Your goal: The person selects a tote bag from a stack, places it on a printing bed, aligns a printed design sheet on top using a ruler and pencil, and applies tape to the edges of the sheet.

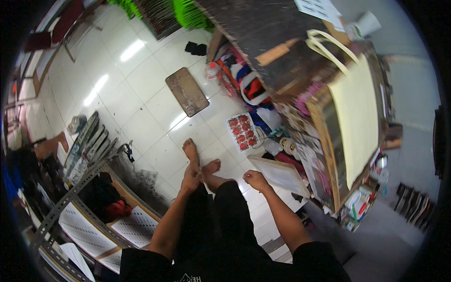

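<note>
My left hand [190,180] hangs in front of my left leg, its fingers loosely apart with nothing seen in them. Behind it are my bare feet [190,149] on the tiles. My right hand [254,180] is curled closed, and nothing shows in it. Nearest to it is a framed screen [280,174] with a pale wooden rim, leaning low beside the workbench. A cream tote bag [357,120] lies over a wooden frame [322,136] on the bench, farther to the right.
A dark workbench [244,28] runs along the right, with bundled cloth [251,87] under it. On the floor lie a brown board [187,92] and a red-printed sheet [242,132]. A metal shelf rack [70,192] with printed panels stands at left.
</note>
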The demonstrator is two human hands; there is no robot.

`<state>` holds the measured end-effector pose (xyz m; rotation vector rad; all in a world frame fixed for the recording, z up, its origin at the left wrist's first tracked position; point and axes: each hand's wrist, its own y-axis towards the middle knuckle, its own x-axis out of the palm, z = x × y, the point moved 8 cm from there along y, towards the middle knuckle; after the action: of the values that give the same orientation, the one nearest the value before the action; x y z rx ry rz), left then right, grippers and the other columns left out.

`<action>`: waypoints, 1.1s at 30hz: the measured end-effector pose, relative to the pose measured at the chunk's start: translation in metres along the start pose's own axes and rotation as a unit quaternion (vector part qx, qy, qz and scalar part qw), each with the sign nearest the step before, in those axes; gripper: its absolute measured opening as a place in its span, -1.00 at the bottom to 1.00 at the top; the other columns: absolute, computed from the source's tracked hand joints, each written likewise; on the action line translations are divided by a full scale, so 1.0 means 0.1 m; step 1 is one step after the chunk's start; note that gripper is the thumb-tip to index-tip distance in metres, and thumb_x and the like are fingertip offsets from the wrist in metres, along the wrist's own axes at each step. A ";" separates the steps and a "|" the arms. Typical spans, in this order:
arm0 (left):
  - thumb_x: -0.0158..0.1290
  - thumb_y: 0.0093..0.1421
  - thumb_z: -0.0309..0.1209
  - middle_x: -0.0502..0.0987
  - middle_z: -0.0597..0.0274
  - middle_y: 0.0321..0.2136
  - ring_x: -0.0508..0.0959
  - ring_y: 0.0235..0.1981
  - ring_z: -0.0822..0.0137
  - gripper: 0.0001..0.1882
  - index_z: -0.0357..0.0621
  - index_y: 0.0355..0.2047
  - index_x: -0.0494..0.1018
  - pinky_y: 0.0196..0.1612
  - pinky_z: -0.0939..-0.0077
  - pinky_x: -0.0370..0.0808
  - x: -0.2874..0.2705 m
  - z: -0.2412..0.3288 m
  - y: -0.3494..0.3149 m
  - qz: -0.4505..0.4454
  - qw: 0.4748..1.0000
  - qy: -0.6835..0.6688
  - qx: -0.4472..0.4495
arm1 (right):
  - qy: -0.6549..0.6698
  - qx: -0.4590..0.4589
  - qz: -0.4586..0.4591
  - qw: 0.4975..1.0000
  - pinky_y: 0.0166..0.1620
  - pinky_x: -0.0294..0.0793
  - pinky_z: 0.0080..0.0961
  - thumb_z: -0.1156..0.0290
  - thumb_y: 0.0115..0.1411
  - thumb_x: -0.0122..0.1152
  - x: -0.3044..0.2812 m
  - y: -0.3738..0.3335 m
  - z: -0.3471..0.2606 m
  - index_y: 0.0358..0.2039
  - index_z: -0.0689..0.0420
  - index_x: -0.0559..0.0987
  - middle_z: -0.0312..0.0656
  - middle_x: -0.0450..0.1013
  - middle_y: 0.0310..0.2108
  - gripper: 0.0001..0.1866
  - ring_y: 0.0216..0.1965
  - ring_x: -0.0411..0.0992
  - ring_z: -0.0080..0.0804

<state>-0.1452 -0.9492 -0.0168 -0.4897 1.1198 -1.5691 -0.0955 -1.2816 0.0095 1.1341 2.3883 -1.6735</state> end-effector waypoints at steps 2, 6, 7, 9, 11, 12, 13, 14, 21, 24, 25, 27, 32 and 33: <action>0.03 0.35 -0.08 0.65 -0.20 -0.12 0.64 -0.01 -0.06 -0.50 -0.29 0.02 0.55 0.08 0.18 0.50 0.09 -0.14 0.15 -0.014 1.000 0.014 -0.019 | -0.083 0.014 -0.007 0.996 -0.21 0.59 -0.38 0.22 0.23 0.29 -0.10 0.45 0.17 -0.23 0.22 0.69 -0.10 0.65 -0.39 -0.70 -0.35 0.61 -0.38; 0.02 0.36 -0.07 0.64 -0.23 -0.10 0.63 0.00 -0.11 -0.49 -0.27 0.05 0.53 0.09 0.12 0.51 0.27 -0.06 0.48 -0.038 0.997 -0.064 -0.008 | -0.057 0.082 0.002 0.995 -0.26 0.56 -0.35 0.23 0.19 0.24 -0.32 1.43 0.42 -0.30 0.18 0.69 -0.11 0.63 -0.47 -0.73 -0.40 0.61 -0.34; 0.02 0.36 -0.07 0.64 -0.22 -0.10 0.63 -0.01 -0.12 -0.49 -0.27 0.06 0.53 0.09 0.11 0.51 0.29 0.00 0.55 -0.034 0.997 -0.070 -0.021 | -0.011 0.097 0.022 0.995 -0.26 0.56 -0.35 0.21 0.19 0.22 -0.34 1.70 0.44 -0.31 0.18 0.69 -0.11 0.62 -0.48 -0.71 -0.42 0.61 -0.33; 0.03 0.36 -0.09 0.65 -0.20 -0.12 0.63 -0.01 -0.13 -0.51 -0.26 0.07 0.51 0.07 0.10 0.51 0.45 0.04 0.88 -0.034 0.996 -0.075 -0.014 | -0.041 0.087 0.017 0.995 -0.21 0.58 -0.31 0.24 0.18 0.26 -0.31 2.20 0.68 -0.27 0.19 0.69 -0.06 0.64 -0.43 -0.72 -0.38 0.62 -0.23; 0.03 0.36 -0.10 0.65 -0.21 -0.11 0.63 -0.01 -0.14 -0.52 -0.27 0.07 0.51 0.08 0.10 0.51 0.62 0.11 1.18 -0.036 0.993 -0.115 -0.003 | -0.148 0.063 0.016 0.987 -0.13 0.58 -0.25 0.26 0.18 0.28 -0.31 2.82 0.66 -0.23 0.21 0.68 0.01 0.64 -0.33 -0.72 -0.27 0.63 -0.11; 0.03 0.36 -0.12 0.64 -0.23 -0.10 0.63 -0.02 -0.16 -0.52 -0.28 0.06 0.51 0.07 0.09 0.51 0.72 0.16 1.27 -0.026 0.990 -0.137 0.011 | -0.193 0.047 0.003 0.980 -0.09 0.57 -0.22 0.27 0.19 0.28 -0.30 3.12 0.64 -0.22 0.21 0.68 0.05 0.64 -0.27 -0.73 -0.21 0.62 -0.06; 0.03 0.36 -0.14 0.62 -0.26 -0.09 0.62 -0.03 -0.19 -0.53 -0.29 0.06 0.50 0.07 0.08 0.52 0.80 0.21 1.37 -0.017 0.987 -0.157 0.023 | -0.220 0.027 -0.006 0.975 -0.04 0.56 -0.19 0.28 0.19 0.28 -0.27 3.38 0.64 -0.20 0.21 0.67 0.08 0.63 -0.21 -0.72 -0.16 0.61 -0.02; 0.03 0.36 -0.16 0.61 -0.28 -0.08 0.62 -0.04 -0.21 -0.54 -0.30 0.06 0.50 0.06 0.07 0.52 0.90 0.24 1.49 -0.005 0.984 -0.176 0.035 | -0.245 0.005 -0.014 0.969 0.01 0.55 -0.16 0.29 0.20 0.28 -0.21 3.67 0.66 -0.18 0.21 0.67 0.11 0.61 -0.16 -0.72 -0.10 0.59 0.03; 0.09 0.32 -0.17 0.58 -0.24 -0.04 0.58 0.02 -0.19 -0.43 -0.33 0.20 0.38 0.10 0.04 0.48 1.23 0.56 1.68 -0.142 0.984 -0.002 0.112 | -0.481 -0.050 -0.089 0.871 0.30 0.37 -0.08 0.36 0.23 0.20 -0.08 5.16 1.49 0.08 0.25 0.56 0.21 0.37 0.25 -0.58 0.26 0.36 0.14; 0.07 0.34 -0.17 0.55 -0.18 0.05 0.54 0.07 -0.18 -0.43 -0.27 0.24 0.36 0.17 0.05 0.43 0.96 0.62 1.66 -0.057 0.987 -0.008 0.151 | -0.463 -0.058 -0.119 0.877 0.32 0.35 -0.07 0.36 0.24 0.17 0.19 5.43 1.24 0.09 0.27 0.56 0.26 0.20 0.34 -0.57 0.31 0.30 0.17; 0.07 0.34 -0.19 0.55 -0.17 0.06 0.53 0.08 -0.17 -0.44 -0.27 0.23 0.36 0.18 0.07 0.43 0.88 0.67 1.67 -0.057 0.987 -0.025 0.149 | -0.474 -0.053 -0.115 0.872 0.27 0.40 -0.06 0.37 0.22 0.16 0.21 5.46 1.30 0.03 0.27 0.59 0.23 0.31 0.25 -0.61 0.27 0.35 0.15; 0.10 0.31 -0.21 0.55 -0.16 0.06 0.53 0.09 -0.17 -0.44 -0.27 0.22 0.37 0.19 0.06 0.42 0.83 0.68 1.70 -0.063 0.989 -0.027 0.129 | -0.496 -0.044 -0.105 0.861 0.18 0.51 -0.03 0.39 0.20 0.14 0.17 5.46 1.33 -0.07 0.27 0.65 0.17 0.52 0.08 -0.66 0.19 0.46 0.10; 0.13 0.31 -0.19 0.55 -0.19 0.06 0.53 0.09 -0.19 -0.44 -0.27 0.21 0.39 0.17 0.05 0.44 0.91 0.61 1.76 -0.053 0.989 -0.045 0.127 | -0.521 -0.108 -0.054 0.845 0.03 0.57 -0.10 0.38 0.14 0.23 0.40 4.88 1.17 -0.16 0.34 0.67 0.11 0.59 -0.10 -0.67 -0.07 0.58 0.06; 0.13 0.31 -0.19 0.55 -0.20 0.07 0.53 0.09 -0.20 -0.44 -0.26 0.21 0.39 0.16 0.05 0.45 0.95 0.60 1.77 -0.059 0.988 -0.066 0.127 | -0.506 -0.073 -0.034 0.859 0.03 0.56 -0.12 0.37 0.10 0.26 0.37 4.70 1.22 -0.20 0.30 0.68 0.06 0.59 -0.16 -0.69 -0.07 0.57 0.01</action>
<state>-0.0353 -1.0531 -0.1615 -0.4857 0.7885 -1.7273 0.0939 -1.2841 -0.4390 0.0363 1.7812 -1.4855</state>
